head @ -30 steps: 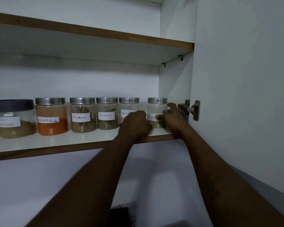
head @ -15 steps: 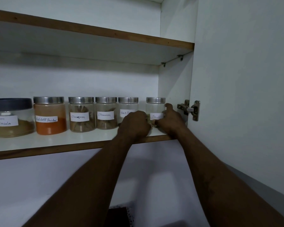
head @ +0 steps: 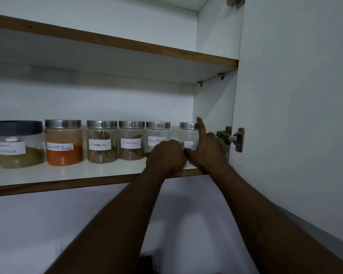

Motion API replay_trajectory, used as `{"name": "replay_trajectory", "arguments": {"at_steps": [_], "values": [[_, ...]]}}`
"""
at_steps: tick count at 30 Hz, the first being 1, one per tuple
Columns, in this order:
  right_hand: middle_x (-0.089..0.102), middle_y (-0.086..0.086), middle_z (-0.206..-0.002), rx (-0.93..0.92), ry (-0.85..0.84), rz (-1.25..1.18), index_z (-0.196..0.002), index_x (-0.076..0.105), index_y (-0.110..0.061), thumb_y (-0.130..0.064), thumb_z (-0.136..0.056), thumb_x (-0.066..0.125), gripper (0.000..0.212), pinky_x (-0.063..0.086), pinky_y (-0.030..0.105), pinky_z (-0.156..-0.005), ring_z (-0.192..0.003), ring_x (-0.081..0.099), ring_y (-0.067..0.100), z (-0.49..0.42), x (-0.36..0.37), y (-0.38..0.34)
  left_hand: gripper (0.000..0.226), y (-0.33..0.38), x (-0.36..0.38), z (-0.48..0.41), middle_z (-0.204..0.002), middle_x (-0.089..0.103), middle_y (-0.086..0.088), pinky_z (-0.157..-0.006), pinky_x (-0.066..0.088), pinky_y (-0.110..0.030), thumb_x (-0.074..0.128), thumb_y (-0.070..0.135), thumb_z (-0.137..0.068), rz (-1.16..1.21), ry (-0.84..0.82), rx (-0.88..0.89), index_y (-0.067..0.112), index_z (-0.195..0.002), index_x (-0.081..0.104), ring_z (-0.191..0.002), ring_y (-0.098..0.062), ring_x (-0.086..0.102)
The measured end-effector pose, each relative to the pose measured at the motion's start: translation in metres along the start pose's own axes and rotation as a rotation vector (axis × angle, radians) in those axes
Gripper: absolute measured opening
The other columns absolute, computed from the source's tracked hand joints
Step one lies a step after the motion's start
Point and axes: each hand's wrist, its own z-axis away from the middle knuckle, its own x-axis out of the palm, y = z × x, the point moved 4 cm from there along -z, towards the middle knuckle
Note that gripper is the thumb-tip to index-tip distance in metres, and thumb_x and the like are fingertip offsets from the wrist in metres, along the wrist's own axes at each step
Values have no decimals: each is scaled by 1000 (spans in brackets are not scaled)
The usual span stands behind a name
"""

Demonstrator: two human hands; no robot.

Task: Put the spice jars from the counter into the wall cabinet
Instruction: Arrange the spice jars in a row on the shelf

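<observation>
**Step in hand:** seating the end jar on the lower shelf [head: 67, 175] of the wall cabinet [head: 214, 107]. The fennel jar [head: 188, 135] (its label is half hidden) stands upright at the shelf's right end. It is near the cabinet's side wall and apart from the black pepper jar [head: 157, 133].

**Hands:**
- The right hand [head: 206, 150] is curled against the jar's right side and lower front, with one finger raised past the steel lid [head: 188, 125].
- The left hand [head: 166, 156] is bunched, knuckles outward, at the jar's lower left. Whether it grips the glass or merely steadies it cannot be told.

**Judgement:** the next move calls for a small turn or nudge to square the label and close the gap, then release by both hands.

**Surroundings:**
- The open door [head: 295, 115] hangs at the right, and an upper shelf [head: 107, 42] runs overhead.
- Leftward along the row stand a masala jar [head: 16, 144], a red chilli powder jar [head: 63, 142], a cinnamon jar [head: 101, 142] and a second cinnamon jar [head: 131, 141].
- The hinge [head: 231, 138] projects just beside the right hand and looks to be the one obstruction.
</observation>
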Motion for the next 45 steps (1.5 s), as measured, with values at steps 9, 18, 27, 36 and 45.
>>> {"name": "replay_trajectory", "arguments": {"at_steps": [9,18,27,36,45], "values": [[66,18,-119,5,-101,23,-159,16,-26,-25,-81,82,102,56,37,-82,-104,65,34,-37,7,-1,26,4,1,-1,-108,72,-7,-77,49,-34,59,32,-94,-87,-64,42,13,-108,70,-100,-26,67],[65,13,-115,-18,-50,-56,-155,14,-26,-35,-73,88,112,56,37,-79,-100,66,30,-43,25,6,31,8,1,-5,-117,70,-8,-86,50,-40,55,33,-96,-241,-134,51,12,-115,70,-108,-29,65],[65,18,-119,28,-129,-12,-160,-9,-30,-36,-78,85,125,52,34,-76,-92,62,26,-49,33,13,35,16,5,-12,-120,70,-9,-94,51,-44,47,34,-102,-366,-172,114,12,-117,70,-113,-29,64],[65,19,-116,86,-174,105,-160,-11,-27,-34,-77,86,128,57,38,-78,-96,65,29,-61,41,18,34,16,11,-12,-112,72,-9,-88,53,-44,52,35,-99,-362,-147,161,10,-110,72,-105,-29,67],[65,18,-116,95,-143,43,-159,-17,-32,-38,-78,85,130,56,39,-80,-97,65,30,-62,41,17,31,12,9,-17,-106,72,-8,-82,52,-41,54,34,-96,-320,-104,140,12,-106,72,-101,-29,68]]}}
